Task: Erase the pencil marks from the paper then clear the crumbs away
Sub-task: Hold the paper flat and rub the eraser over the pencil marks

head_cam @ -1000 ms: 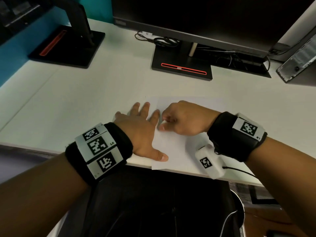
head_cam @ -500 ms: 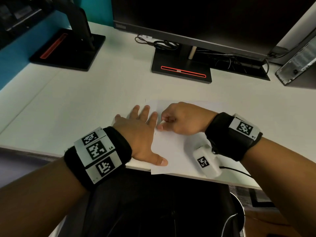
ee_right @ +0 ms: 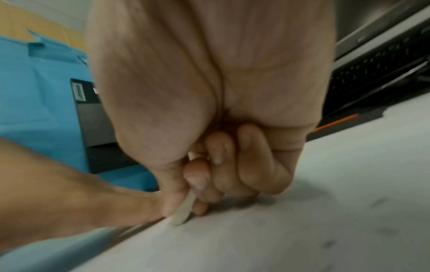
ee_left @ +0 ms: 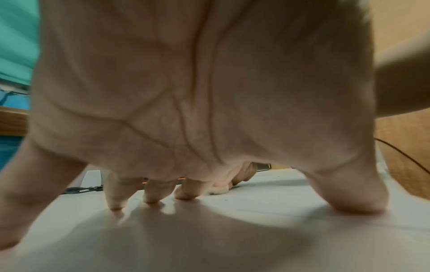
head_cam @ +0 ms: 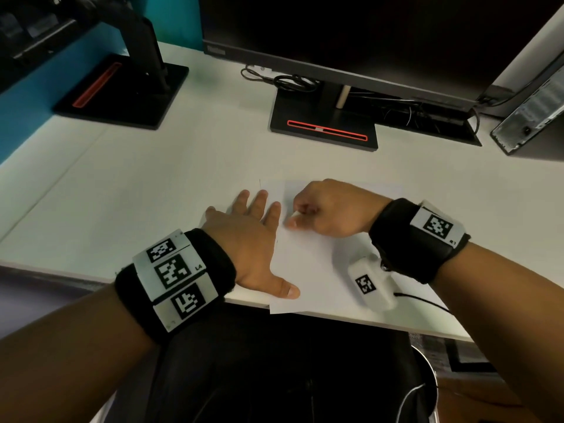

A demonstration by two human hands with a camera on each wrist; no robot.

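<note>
- Erasing stage, by the look of it: small flat off-white rubber eraser (ee_right: 182, 211) pinched between thumb and curled fingers of the right hand (head_cam: 326, 209), its lower tip pressed onto the white sheet of paper (head_cam: 311, 270) near the sheet's left edge.
- Right grip: clenched around the eraser, remaining fingers folded into the palm.
- Left hand (head_cam: 244, 239) spread flat, fingers straight, grasping nothing; index finger and thumb over the paper's left edge, other fingers on the white surface (head_cam: 137, 193), apparently pinning the sheet against the rubbing.
- Paper lying at the near edge of the surface, its near corner slightly overhanging, directly in front of the black monitor stand with the red stripe (head_cam: 323, 132).
- Faint grey smudges and short dark strokes visible on the sheet in the right wrist view, to the right of the eraser; probably pencil marks not yet removed, though too blurred for certainty.
- A few tiny dark specks near the left fingertips in the left wrist view; crumbs or marks, impossible to tell.
- Judged left to do: finishing the rubbing over the remaining marks, then the whole crumb-clearing step, with no sign of sweeping or brushing begun.
</note>
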